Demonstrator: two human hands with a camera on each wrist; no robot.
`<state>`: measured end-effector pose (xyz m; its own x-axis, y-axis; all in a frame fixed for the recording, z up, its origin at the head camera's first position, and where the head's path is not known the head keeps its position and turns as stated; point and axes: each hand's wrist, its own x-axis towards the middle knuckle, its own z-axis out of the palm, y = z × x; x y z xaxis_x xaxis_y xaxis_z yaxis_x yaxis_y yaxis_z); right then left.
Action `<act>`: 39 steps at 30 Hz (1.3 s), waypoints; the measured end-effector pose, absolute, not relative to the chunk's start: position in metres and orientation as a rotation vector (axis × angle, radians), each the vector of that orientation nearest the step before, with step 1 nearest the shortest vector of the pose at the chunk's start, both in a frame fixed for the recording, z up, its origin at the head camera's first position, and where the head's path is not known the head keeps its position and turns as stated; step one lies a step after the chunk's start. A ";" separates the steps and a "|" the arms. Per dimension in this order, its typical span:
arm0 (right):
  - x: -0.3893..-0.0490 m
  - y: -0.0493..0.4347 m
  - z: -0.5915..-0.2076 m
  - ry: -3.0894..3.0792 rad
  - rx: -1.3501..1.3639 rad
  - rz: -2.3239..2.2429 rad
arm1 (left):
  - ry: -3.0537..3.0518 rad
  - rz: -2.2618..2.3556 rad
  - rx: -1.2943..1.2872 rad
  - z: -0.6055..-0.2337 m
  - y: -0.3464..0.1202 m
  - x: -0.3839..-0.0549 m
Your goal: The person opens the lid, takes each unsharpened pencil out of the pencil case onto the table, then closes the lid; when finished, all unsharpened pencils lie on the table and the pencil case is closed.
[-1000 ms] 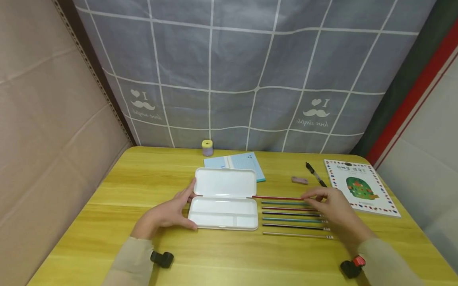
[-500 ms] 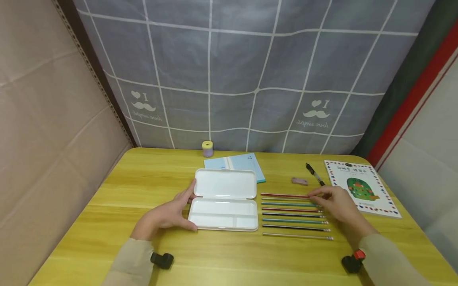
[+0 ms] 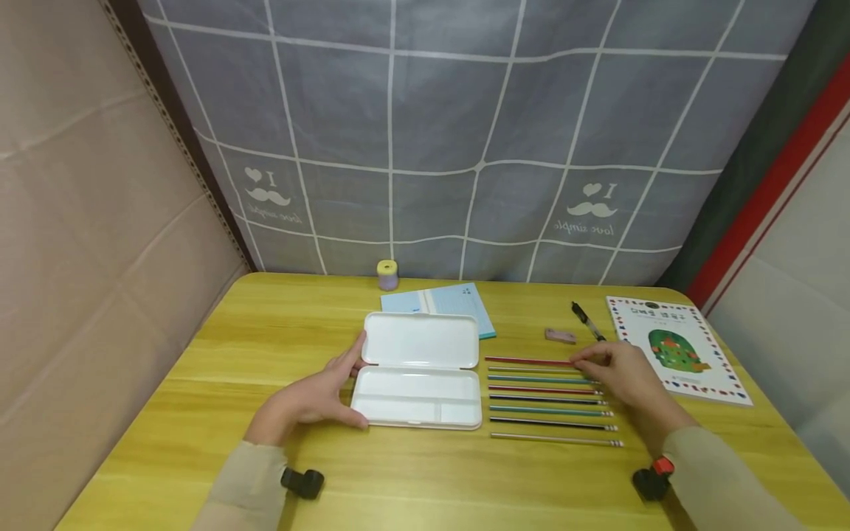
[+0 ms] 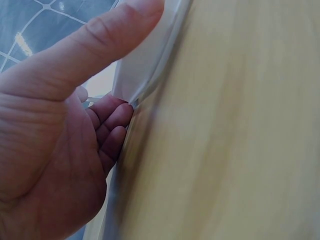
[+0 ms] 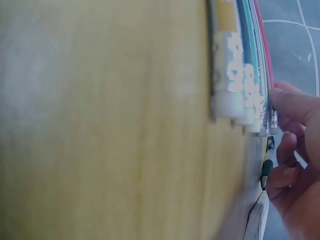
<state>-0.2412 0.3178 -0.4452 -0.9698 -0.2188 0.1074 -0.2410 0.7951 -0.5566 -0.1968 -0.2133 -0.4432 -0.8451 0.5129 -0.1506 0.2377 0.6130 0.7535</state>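
Note:
A white pencil case (image 3: 421,341) lies opened flat in the head view, its lid on the far side and its divided tray bare. My left hand (image 3: 312,398) grips its left side, the thumb at the near corner and the fingers by the lid. In the left wrist view the thumb (image 4: 95,47) lies along the case's edge above curled fingers. My right hand (image 3: 620,372) pinches a red pencil (image 3: 524,361) near its right end, at the far end of a row of pencils. Nearest me in that row lies a gold pencil (image 3: 554,439).
Behind the case rests a light blue notebook (image 3: 454,301), with a yellow-and-purple spool-like item (image 3: 387,275) at the table's back edge. A pinkish eraser (image 3: 560,335), a black pen (image 3: 584,317) and a white picture-covered book (image 3: 677,346) sit beyond my right hand.
My right hand has drawn the red pencil rightward, away from the case's hinge, and it now lines up at the far end of the row. The left hand stays on the case.

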 end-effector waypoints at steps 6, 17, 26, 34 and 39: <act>-0.241 0.316 -0.443 -2.981 0.346 0.916 | 2.490 1.094 0.605 -0.443 -0.213 -0.197; -0.238 0.315 -0.440 -2.935 0.310 0.943 | 2.486 1.090 0.619 -0.443 -0.214 -0.197; -0.235 0.293 -0.431 -2.886 0.347 1.056 | 2.443 1.203 0.667 -0.441 -0.212 -0.198; -0.233 0.252 -0.430 -2.801 0.593 1.072 | 2.437 1.216 0.693 -0.443 -0.210 -0.200; -0.240 0.222 -0.426 -2.757 0.827 1.076 | 2.442 1.211 0.677 -0.444 -0.212 -0.199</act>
